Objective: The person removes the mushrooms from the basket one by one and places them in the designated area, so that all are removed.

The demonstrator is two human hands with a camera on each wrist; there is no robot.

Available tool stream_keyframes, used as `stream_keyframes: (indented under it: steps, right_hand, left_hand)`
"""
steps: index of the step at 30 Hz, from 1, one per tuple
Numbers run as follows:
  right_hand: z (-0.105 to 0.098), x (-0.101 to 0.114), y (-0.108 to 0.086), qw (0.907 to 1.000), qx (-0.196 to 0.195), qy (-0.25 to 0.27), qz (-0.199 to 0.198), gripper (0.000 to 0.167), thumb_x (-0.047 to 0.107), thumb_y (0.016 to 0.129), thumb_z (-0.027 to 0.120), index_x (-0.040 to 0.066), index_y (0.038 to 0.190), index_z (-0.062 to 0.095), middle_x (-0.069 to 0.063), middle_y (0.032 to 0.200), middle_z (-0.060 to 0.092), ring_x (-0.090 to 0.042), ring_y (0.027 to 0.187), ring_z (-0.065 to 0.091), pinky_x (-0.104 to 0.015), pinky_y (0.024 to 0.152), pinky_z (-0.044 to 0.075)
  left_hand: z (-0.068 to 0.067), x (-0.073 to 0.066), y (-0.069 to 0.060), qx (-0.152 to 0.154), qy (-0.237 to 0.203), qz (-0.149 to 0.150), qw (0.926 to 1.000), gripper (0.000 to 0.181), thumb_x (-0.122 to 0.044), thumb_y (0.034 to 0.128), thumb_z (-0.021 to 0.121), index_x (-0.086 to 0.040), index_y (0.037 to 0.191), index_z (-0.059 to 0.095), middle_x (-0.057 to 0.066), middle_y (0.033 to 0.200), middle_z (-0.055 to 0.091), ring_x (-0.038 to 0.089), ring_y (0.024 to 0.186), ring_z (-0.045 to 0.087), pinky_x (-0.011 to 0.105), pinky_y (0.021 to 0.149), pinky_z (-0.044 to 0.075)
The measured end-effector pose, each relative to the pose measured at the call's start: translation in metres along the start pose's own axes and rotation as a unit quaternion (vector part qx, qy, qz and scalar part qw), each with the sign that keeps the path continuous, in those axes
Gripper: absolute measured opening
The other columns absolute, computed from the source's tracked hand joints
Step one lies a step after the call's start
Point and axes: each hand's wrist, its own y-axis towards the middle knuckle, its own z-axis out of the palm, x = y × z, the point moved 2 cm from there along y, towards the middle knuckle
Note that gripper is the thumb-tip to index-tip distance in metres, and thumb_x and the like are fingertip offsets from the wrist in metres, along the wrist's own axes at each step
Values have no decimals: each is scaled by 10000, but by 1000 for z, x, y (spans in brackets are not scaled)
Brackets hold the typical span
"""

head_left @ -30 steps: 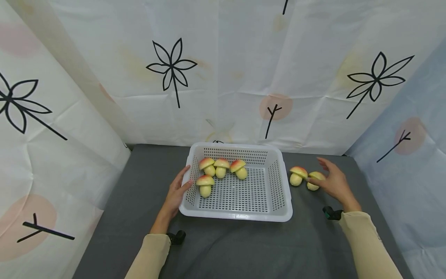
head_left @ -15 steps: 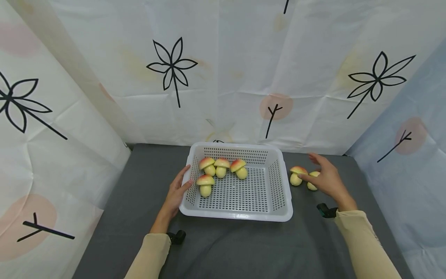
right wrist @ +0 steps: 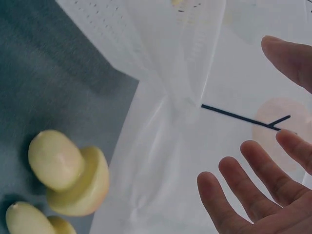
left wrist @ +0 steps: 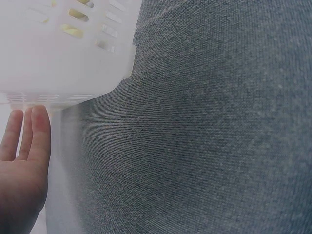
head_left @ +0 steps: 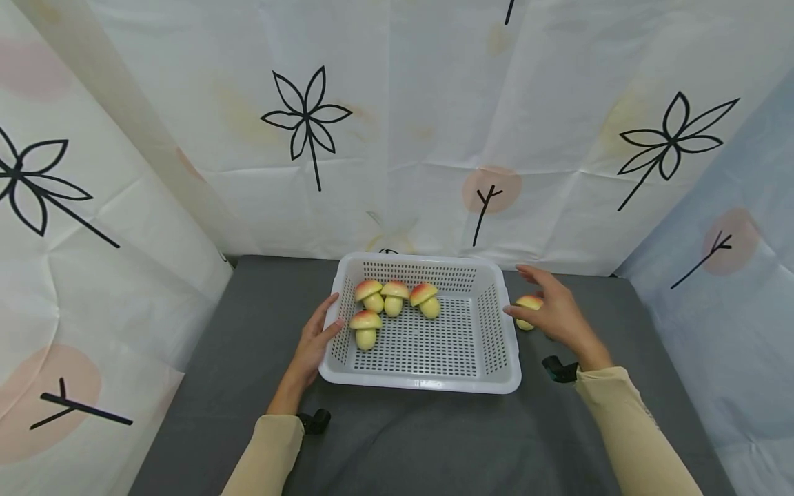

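A white perforated plastic basket (head_left: 428, 382) stands on the grey cloth with several toy mushrooms (head_left: 366, 331) in its left half, their caps red and yellow. My left hand (head_left: 310, 348) holds its left rim, the thumb over the edge; in the left wrist view straight fingers (left wrist: 40, 131) touch the underside of the rim. My right hand (head_left: 558, 313) hovers at the basket's right side, thumb and fingers spread, with nothing between them. Beneath it lies one loose mushroom (head_left: 529, 303); another is almost hidden by the hand. Both loose mushrooms show in the right wrist view, the nearer mushroom (right wrist: 56, 158) whole.
A printed white curtain (head_left: 397, 138) hangs behind the dark grey table (head_left: 434, 441), close to the basket's back rim. More curtain (head_left: 732, 275) closes off the right side, and the left side is curtained too. Grey cloth shows in front of the basket.
My right hand has moved left, from above the outer loose mushroom to the basket's right rim, still spread. Left hand, basket and mushrooms stay where they were.
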Motion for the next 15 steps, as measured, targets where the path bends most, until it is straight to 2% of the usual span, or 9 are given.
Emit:
stream_keyframes:
  steps: [7, 15]
  right_hand:
    - [14, 14, 9, 9994, 43, -68, -348, 828, 106, 820, 860, -49, 1498, 410, -286, 1447, 460, -462, 1317, 452, -614, 1004, 424]
    - [30, 31, 19, 9988, 374, -217, -209, 844, 156, 821, 859, 6, 1517, 405, -259, 1474, 452, -446, 1330, 452, -586, 1045, 413]
  left_hand:
    - [0, 0, 0, 17, 4, -3, 10000, 620, -184, 1050, 582, -213, 1607, 312, 71, 1653, 260, 327, 1430, 368, 613, 1039, 392]
    - [0, -1, 0, 8, -28, -12, 10000, 618, -169, 1050, 579, -211, 1607, 315, 53, 1657, 250, 315, 1440, 352, 613, 1047, 382]
